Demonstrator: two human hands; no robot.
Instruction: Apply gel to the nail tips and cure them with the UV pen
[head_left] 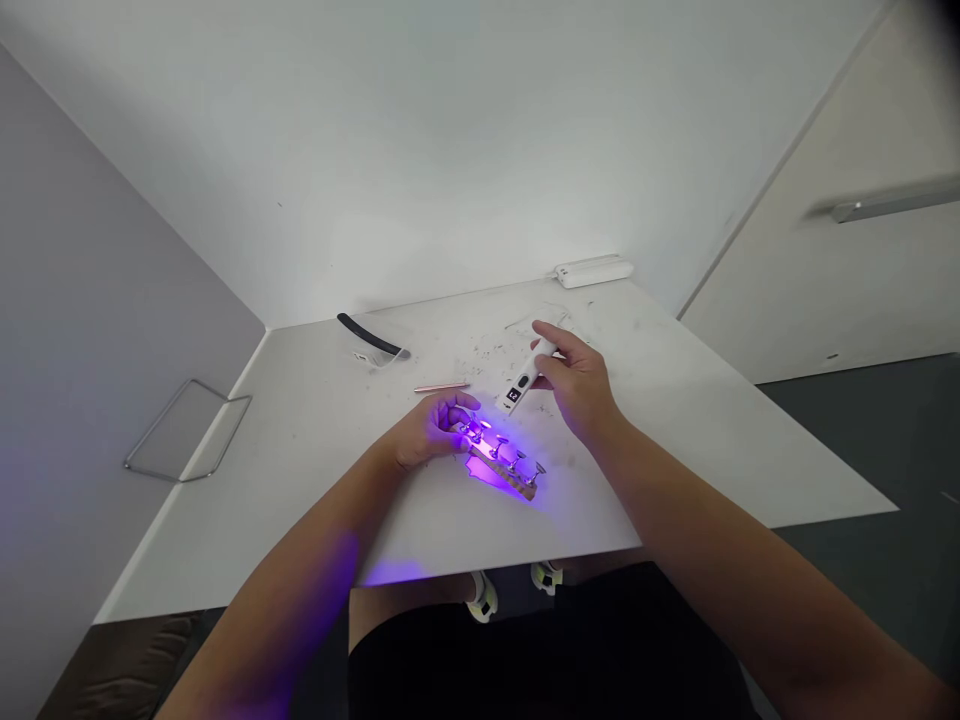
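Note:
My right hand (577, 380) grips a white handheld UV lamp (523, 380) with a small dark display, its lit end slanting down to the left. Purple light from it falls on a row of small metal stands on a wooden strip (525, 490), which look like nail-tip practice holders. Closed around the left end of this strip are the fingers of my left hand (429, 430). The lamp is just above the row, apart from it as far as I can tell. Whatever sits on the stands is too small to make out.
Beyond my left hand lies a slim pink stick (441, 387). A curved black nail file (371, 337) rests on clear packaging farther back. At the rear edge sits a long white box (595, 271). Dark crumbs dot the white table (315, 430). A metal wire frame (214, 474) overhangs its left edge.

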